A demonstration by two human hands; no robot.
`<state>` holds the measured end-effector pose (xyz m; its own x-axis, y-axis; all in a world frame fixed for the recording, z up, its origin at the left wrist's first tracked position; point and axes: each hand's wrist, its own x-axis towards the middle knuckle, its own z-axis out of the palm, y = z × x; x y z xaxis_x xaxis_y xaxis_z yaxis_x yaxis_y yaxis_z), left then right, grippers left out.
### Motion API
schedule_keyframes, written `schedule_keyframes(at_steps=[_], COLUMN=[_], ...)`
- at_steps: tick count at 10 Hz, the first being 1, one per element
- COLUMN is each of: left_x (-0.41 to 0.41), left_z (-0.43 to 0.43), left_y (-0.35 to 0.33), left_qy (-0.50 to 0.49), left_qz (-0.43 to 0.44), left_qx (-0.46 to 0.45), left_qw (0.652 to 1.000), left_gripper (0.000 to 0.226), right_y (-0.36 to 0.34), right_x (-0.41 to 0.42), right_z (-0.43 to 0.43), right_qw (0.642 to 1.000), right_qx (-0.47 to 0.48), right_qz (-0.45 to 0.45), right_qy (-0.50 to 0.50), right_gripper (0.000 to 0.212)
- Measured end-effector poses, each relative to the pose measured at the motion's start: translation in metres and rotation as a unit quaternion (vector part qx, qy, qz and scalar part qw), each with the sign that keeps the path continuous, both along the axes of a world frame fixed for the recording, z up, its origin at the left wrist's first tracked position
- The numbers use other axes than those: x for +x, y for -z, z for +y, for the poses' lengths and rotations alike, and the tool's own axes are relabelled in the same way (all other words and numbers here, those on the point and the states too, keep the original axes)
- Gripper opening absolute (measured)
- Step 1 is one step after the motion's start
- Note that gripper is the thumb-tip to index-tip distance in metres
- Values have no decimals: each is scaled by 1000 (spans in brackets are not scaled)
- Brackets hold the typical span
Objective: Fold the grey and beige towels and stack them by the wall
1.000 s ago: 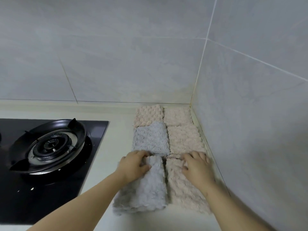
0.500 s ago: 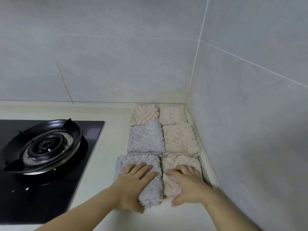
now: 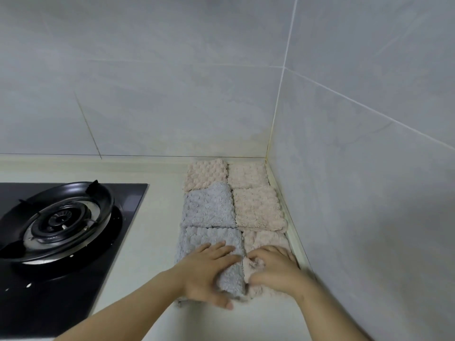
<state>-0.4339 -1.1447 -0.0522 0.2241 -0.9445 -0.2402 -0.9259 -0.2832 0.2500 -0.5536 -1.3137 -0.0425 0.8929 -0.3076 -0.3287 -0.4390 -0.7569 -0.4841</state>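
Six folded towels lie in two rows in the counter's corner by the walls. At the back are two beige towels [image 3: 205, 173] [image 3: 247, 174]. In the middle sit a grey towel [image 3: 208, 205] and a beige towel [image 3: 258, 209]. Nearest me, my left hand [image 3: 209, 274] presses flat on a folded grey towel [image 3: 209, 238], thumb at its near edge. My right hand [image 3: 273, 269] has curled fingers bunching the near beige towel [image 3: 266, 238] beside the right wall. Both hands hide much of the near towels.
A black gas hob [image 3: 123, 217] with a burner ring [image 3: 59, 217] lies to the left. The pale counter [image 3: 160, 217] runs between hob and towels. Grey tiled walls [image 3: 357, 193] close the corner at the back and right.
The near grey and beige towels were folded over from long strips to squares. Both hands slid back toward me along them; my right hand's fingers have curled into the beige towel.
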Motion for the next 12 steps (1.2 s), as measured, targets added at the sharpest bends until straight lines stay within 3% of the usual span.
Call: schedule_keyframes(at_steps=[1,2,3,4,5,6,7,8,9,10,11,12], left_x=[-3,-1,-1,6,9,14,23,37,55,67,72,81], left_z=[3,-5,-10,-17,-29,-28,-35,-48,-60,-65,-68,-70], left_y=[-15,-17,-5,16,9,1,-16,-11,-6,1,0,-22], left_qy=[-58,-173,-215,-203,-186,-202,-258,-235,-227,-198,-192,-227], left_qz=[-5,-110,-123,-82,-80,-103,-147,-134,-76,-48,-19,27], left_qx=[-111,-98,-41,34,101,6,-122,-72,54,131,132,25], left_qw=[992,974,968,975,974,974,947,960,970,970,972,973], left_gripper=[76,75,78,115,89,89,57,87,64,64,64,56], right_y=[-3,0,7,27,29,20,-2,-6,8,16,9,-34], right_x=[6,13,15,17,19,28,50,70,81,86,98,122], right_z=[2,6,9,5,3,5,1,-2,-14,-23,-24,-27], right_qw=[983,976,982,983,982,957,943,956,982,987,987,981], right_qx=[68,-113,-155,-183,-189,-235,-251,-246,-181,-146,-143,-121], right_qz=[-143,-162,-87,-15,-3,-133,-177,-131,-13,32,60,-76], right_qy=[89,86,69,22,25,108,126,95,60,51,53,134], right_gripper=[15,76,86,101,87,54,44,50,56,57,57,31])
